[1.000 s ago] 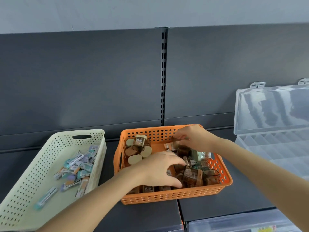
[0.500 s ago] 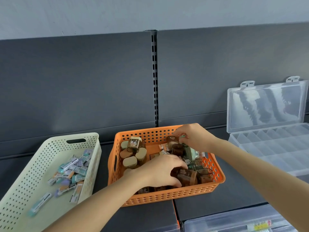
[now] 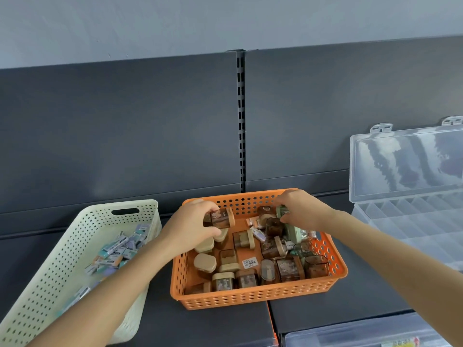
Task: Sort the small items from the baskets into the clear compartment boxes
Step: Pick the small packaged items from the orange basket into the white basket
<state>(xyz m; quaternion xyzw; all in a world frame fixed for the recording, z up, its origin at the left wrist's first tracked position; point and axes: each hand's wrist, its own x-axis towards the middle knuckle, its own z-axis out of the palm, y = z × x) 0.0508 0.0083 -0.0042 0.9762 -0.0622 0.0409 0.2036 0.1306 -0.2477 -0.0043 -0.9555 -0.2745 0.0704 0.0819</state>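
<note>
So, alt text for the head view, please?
In an orange basket of small containers, the left hand grips a brown container and the right hand holds a green container. A cream basket sits to its left, an open clear compartment box to its right.

The orange basket (image 3: 250,298) is matt, perforated plastic. Left of it, the cream basket (image 3: 75,236) looks alike. Right of it, the compartment box (image 3: 413,221) is clear, glossy plastic. Behind it, the back panel (image 3: 125,134) looks like smooth, matt painted metal.

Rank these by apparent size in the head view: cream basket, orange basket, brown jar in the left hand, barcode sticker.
1. Cream basket and orange basket: alike, cream one cropped, so unranked.
2. Brown jar.
3. Barcode sticker.
</note>
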